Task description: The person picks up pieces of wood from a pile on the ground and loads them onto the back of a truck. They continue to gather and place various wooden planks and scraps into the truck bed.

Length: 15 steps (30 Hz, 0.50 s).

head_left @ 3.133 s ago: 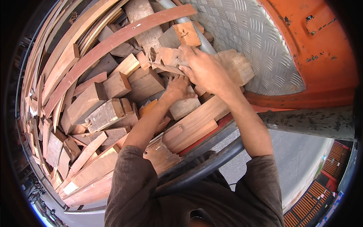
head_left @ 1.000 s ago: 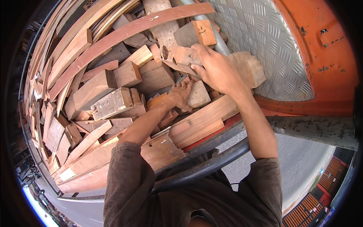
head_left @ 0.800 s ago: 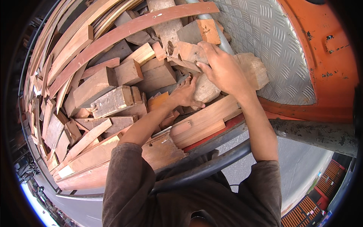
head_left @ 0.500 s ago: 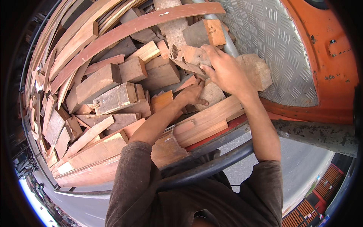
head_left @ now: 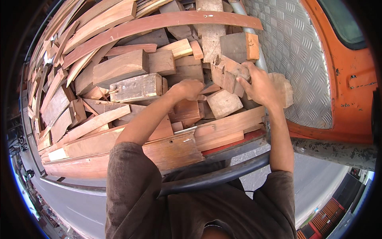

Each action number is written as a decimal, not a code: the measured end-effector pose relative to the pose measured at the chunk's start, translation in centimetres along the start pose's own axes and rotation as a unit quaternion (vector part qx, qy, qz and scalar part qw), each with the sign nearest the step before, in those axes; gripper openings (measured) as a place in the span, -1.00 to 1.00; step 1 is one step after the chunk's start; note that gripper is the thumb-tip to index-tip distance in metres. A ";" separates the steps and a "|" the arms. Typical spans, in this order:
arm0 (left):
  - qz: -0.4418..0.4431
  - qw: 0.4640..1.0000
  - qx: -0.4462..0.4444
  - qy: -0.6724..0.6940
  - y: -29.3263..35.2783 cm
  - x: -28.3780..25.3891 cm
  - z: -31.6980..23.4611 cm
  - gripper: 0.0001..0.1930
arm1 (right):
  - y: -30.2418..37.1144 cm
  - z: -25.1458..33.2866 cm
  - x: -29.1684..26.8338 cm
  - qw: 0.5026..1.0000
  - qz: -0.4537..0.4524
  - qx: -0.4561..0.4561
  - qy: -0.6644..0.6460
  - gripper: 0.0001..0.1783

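Block [head_left: 226, 75], kinda busted, sits at 10 o'clock from the right hand [head_left: 259, 85] gripping its end, long axis roughly 10-to-4. Left hand [head_left: 188, 89] is farther, at the block's 8 o'clock, fingers curled, can't tell around what.

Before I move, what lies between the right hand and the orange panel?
In the head view: first a pale wood chunk, partly hidden by the right hand, then the silver tread plate, reaching to the orange panel.
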<state>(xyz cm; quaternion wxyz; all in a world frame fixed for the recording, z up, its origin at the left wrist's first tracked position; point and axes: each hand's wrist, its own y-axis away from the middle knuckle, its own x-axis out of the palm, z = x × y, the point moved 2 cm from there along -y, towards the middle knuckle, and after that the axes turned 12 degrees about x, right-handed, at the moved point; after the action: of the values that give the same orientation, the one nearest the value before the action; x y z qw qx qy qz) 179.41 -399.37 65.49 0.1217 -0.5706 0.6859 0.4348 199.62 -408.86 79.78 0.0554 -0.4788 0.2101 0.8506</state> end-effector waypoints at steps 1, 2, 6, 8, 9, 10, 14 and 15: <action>-0.018 1.000 -0.014 0.006 1.6 -0.4 0.7 -0.36 | -0.1 0.5 0.0 0.998 0.033 0.049 -0.002 -0.53; -0.035 0.999 -0.028 0.013 2.6 -0.7 1.1 -0.38 | -0.4 0.4 0.7 0.999 0.026 0.033 -0.008 -0.53; -0.017 1.000 -0.020 -0.015 4.2 0.3 -0.3 -0.39 | -1.1 -1.1 5.8 1.000 0.007 -0.007 -0.017 -0.54; 0.005 0.999 0.014 -0.050 3.5 0.3 -3.5 -0.41 | -0.9 -1.2 7.3 1.000 0.009 0.019 -0.004 -0.54; 0.015 0.999 0.008 -0.041 3.1 0.4 -4.0 -0.42 | -1.0 -0.8 7.1 0.999 0.026 0.029 0.003 -0.54; 0.027 0.999 0.003 -0.029 2.6 1.0 -4.2 -0.43 | -1.0 -0.6 6.7 0.999 0.022 0.026 0.000 -0.55; -0.016 0.999 -0.027 -0.014 -2.3 3.1 -2.6 -0.46 | -0.5 -0.8 3.0 0.999 -0.019 0.022 -0.032 -0.57; 0.041 0.999 -0.032 -0.007 -3.5 2.7 -2.7 -0.34 | -0.3 -0.6 2.0 0.998 -0.036 0.024 -0.047 -0.57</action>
<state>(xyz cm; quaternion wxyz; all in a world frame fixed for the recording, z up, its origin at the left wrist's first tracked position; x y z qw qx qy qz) 182.50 -403.09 63.69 0.0907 -0.5427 0.6933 0.4655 199.11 -409.11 77.70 0.1075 -0.4436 0.2103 0.8645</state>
